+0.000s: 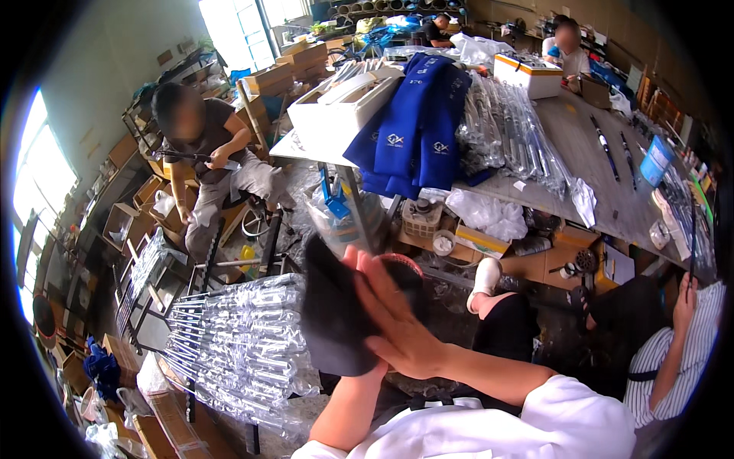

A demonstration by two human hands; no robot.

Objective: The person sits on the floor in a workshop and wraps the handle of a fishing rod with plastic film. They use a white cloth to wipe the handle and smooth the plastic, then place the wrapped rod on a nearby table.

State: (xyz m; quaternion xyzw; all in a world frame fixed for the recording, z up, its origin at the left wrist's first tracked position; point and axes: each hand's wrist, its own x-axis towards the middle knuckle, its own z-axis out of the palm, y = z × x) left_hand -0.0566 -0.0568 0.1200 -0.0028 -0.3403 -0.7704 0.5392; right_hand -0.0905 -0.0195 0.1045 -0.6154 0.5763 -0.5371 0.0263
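Observation:
A piece of black cloth (329, 314), shaped like a flat sleeve or pouch, stands upright in front of me. My right hand (401, 325) lies against its right side, fingers stretched out and close together, palm turned to the cloth. From below, my left forearm rises to the cloth's lower edge. My left hand (373, 370) is mostly hidden by the cloth and the right hand, so its fingers cannot be made out. Just left of the cloth, several long rods in clear plastic sleeves (237, 340) lie side by side on a rack.
Ahead stands a worktable (569, 130) with blue printed cloth bags (413, 130), bagged rods (516, 126) and a white foam box (344, 103). A seated person (202, 145) holds a dark rod at left. Another person's striped sleeve (680, 352) is close on my right. Cardboard boxes (164, 428) crowd the lower left.

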